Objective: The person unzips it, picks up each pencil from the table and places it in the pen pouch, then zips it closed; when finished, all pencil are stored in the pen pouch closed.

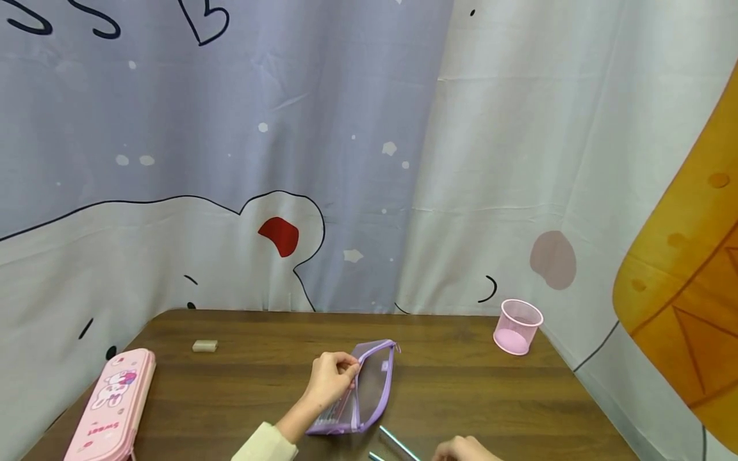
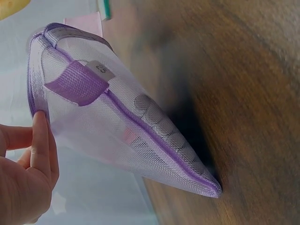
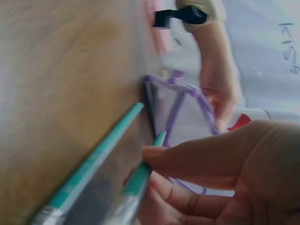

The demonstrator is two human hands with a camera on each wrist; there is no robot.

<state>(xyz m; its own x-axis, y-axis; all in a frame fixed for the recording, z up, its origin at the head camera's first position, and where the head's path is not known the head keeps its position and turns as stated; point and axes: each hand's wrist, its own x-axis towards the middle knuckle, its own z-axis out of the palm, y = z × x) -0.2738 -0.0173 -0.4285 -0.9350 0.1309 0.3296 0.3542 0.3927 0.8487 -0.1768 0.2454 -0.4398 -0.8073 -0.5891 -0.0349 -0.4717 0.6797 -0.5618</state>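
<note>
A purple-trimmed mesh zip pouch stands on the table, its mouth spread apart. My left hand pinches its upper rim between thumb and fingers, also seen in the left wrist view on the pouch. Through the mesh show several pale, round-ended things, too blurred to name. At the bottom edge of the head view is my right hand, partly cut off. In the right wrist view it pinches a slim, tapered teal-and-silver stick. A second such stick lies on the table beside it.
A pink pencil case lies at the table's left. Behind it is a small pale block, perhaps an eraser. A pink mesh cup stands at the back right corner. A printed curtain hangs behind the wooden table.
</note>
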